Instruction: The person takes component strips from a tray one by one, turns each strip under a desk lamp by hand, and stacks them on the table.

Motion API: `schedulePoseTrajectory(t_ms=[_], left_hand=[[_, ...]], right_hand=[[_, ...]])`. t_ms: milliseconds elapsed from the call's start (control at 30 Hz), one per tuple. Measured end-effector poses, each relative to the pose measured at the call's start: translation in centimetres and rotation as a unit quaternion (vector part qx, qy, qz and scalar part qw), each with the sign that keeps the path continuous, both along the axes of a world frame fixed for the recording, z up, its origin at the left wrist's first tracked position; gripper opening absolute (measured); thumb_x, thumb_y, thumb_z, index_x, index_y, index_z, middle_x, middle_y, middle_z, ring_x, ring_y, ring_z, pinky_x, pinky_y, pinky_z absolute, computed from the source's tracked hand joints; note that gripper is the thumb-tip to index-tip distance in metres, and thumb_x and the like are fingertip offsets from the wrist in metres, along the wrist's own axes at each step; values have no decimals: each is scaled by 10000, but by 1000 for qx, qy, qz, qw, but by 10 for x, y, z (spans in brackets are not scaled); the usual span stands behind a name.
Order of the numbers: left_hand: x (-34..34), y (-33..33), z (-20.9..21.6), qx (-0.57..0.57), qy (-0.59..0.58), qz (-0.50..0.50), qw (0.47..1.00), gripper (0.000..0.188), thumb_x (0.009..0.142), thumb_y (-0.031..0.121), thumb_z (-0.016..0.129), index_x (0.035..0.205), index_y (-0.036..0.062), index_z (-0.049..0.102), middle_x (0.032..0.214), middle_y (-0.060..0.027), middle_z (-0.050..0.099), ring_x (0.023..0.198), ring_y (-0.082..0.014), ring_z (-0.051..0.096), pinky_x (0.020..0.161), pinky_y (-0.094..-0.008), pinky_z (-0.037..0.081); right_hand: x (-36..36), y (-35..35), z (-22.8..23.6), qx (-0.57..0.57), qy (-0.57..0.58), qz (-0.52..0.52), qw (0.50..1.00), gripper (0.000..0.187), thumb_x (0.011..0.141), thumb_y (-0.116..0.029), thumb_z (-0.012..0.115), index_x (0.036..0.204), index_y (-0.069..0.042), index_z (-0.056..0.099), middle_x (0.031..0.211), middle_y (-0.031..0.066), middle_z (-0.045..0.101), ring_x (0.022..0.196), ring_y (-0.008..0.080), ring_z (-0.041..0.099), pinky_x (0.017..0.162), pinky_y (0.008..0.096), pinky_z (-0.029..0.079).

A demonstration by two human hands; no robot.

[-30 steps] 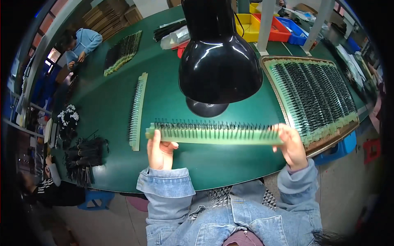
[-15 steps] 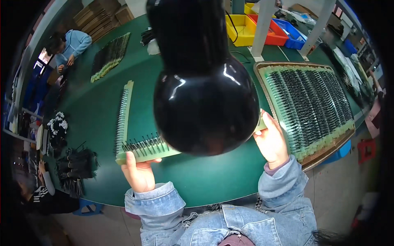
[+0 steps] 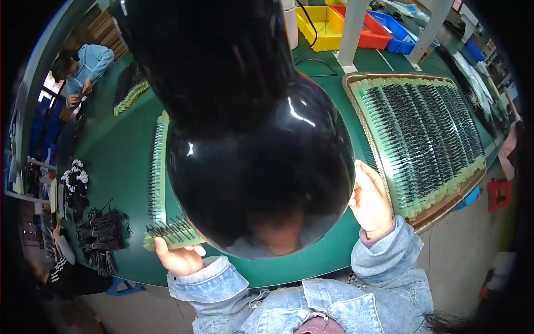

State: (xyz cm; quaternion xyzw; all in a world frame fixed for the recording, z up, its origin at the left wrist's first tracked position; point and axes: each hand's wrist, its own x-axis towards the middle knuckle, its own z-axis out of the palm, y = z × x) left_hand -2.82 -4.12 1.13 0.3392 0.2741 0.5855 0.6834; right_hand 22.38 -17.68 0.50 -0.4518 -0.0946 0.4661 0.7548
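Person at green tabletop (image 3: 122, 167); black lamp shade (image 3: 250, 139) blocks middle. Left hand (image 3: 177, 257) closed on end of pale green strip of black pins (image 3: 169, 232); right hand (image 3: 370, 201) curled at far end, grip hidden. Tray (image 3: 423, 139) to right looks nearly full; second strip (image 3: 158, 167) lies on tabletop, not yet placed

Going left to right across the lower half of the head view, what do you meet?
Heap of black bristly parts → pale green strip studded with black pins, its end in the left hand → glossy black lamp shade → right hand → wooden-framed tray filled with green strips.
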Motion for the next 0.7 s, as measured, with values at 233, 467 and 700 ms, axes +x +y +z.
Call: schedulePoseTrajectory(t_ms=[233,467,700], left_hand=[[-10,-3,-11,76,-30,-30,996,347,795,359,446,822,13,461,656,-119,427,453,-235,486,317,-317,426],[-12,4,-17,157,24,-112,981,368,804,367,441,902,15,487,719,-122,475,480,-244,515,349,-311,416],[-25,11,-27,-78,-8,60,995,314,792,242,499,1059,80,463,1004,-64,521,934,-205,487,828,-363,397]], right_hand=[[6,1,-16,25,-5,-3,1000,138,824,-115,431,896,-18,498,713,4,483,593,72,444,559,199,366],[4,0,-13,25,-46,-56,997,130,802,-105,461,890,-20,502,620,-6,459,551,73,435,522,179,348],[-1,-4,-3,24,-98,-37,994,186,776,-105,500,898,34,522,633,-13,471,546,39,422,494,162,335]])
